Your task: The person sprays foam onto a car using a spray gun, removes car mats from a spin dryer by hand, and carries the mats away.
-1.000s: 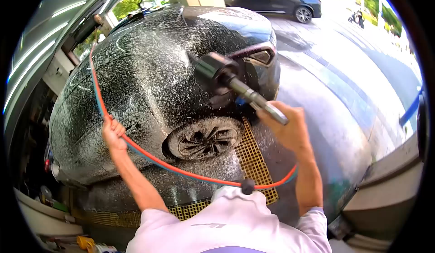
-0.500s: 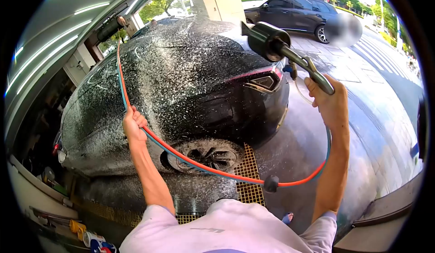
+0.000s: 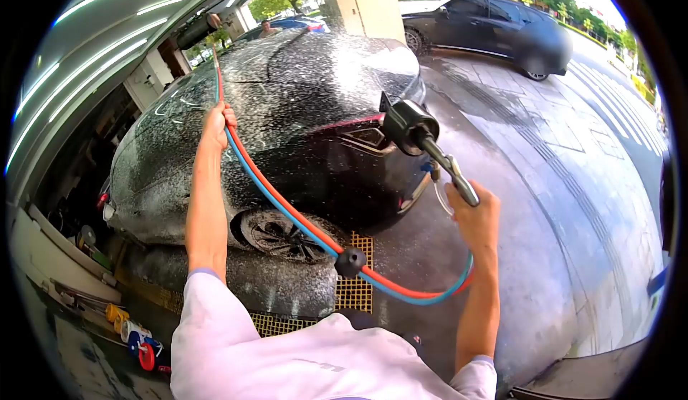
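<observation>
My right hand (image 3: 479, 221) is closed round the handle of a foam spray gun (image 3: 410, 126), whose wide black nozzle points toward the rear of a dark car (image 3: 287, 149). White foam flecks cover much of the car's body and its wheel (image 3: 287, 237). Raised on the other side, my left hand (image 3: 217, 124) grips a paired orange and blue hose (image 3: 287, 214). From there the hose sags in a loop toward my right forearm, with a black ball (image 3: 350, 262) fixed on it. A thin clear tube (image 3: 441, 198) hangs by the gun.
Overhead at the left, the hose rises to a dark reel (image 3: 195, 33). Yellow floor grating (image 3: 355, 292) lies below the car. Another dark car (image 3: 487, 27) stands outside by the road. Several bottles and containers (image 3: 136, 335) sit at lower left. A person (image 3: 267, 29) is behind the car.
My right hand has brought the spray gun left and down. My left hand is higher, still on the hose. The hose ball has shifted left and up.
</observation>
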The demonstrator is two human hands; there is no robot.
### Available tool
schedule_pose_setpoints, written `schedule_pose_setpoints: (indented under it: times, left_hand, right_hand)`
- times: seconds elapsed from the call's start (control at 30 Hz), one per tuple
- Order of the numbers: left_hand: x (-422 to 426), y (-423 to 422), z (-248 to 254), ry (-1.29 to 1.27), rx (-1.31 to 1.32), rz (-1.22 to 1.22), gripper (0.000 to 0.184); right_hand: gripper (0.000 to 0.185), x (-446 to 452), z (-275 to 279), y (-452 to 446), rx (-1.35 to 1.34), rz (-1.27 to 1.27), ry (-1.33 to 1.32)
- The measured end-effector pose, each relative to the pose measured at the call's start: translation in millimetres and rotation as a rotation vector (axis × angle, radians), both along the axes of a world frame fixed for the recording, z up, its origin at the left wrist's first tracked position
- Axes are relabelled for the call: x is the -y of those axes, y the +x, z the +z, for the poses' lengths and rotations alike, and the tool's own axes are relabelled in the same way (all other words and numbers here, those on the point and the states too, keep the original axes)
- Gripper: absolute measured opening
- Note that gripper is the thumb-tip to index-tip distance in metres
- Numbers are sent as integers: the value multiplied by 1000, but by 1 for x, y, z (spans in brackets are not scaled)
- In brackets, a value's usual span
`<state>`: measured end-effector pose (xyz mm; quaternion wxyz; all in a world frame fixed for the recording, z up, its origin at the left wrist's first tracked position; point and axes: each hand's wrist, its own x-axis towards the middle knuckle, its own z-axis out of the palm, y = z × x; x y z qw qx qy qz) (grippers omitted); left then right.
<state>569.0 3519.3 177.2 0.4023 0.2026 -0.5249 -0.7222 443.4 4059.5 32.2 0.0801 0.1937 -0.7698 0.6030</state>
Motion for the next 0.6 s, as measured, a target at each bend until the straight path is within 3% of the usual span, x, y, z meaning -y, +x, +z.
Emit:
schedule_pose_setpoints:
  times: [0.33, 0.43, 0.57, 0.6]
  left_hand:
    - [1, -49, -27, 84, 4, 42, 25]
    - [-16, -81, -25, 83, 19, 69, 24]
    - [-32, -101, -52, 6, 101, 128, 22]
    - [-35, -105, -48, 12, 124, 136, 22]
  right_hand:
    - [23, 1, 8, -138, -241, -123, 153]
    - [21, 9, 10, -151, -291, -41, 201]
    - [16, 1, -11, -152, -160, 202, 186]
    - [15, 1, -23, -153, -241, 219, 182]
